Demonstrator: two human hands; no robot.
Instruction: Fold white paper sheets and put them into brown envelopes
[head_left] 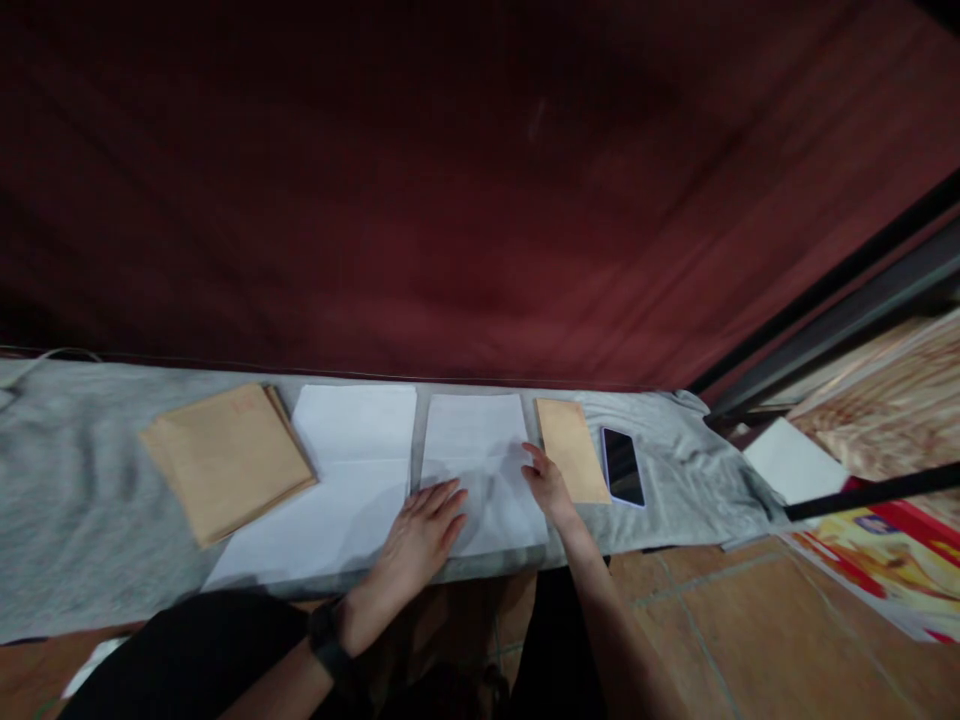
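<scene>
A white sheet of paper, with a faint crease across its middle, lies flat before me. My left hand rests at its lower left part with fingers stretched out and holds nothing. At the sheet's right edge is my right hand, its index finger and thumb apart and its other fingers partly hidden; I see nothing held in it. More white paper lies to the left, partly under a stack of brown envelopes. A single brown envelope lies just right of my right hand.
A phone with a dark screen lies right of the single envelope. Grey cloth covers the narrow surface. Behind it rises a dark red panel. A dark metal bar and a red and yellow package are at the right.
</scene>
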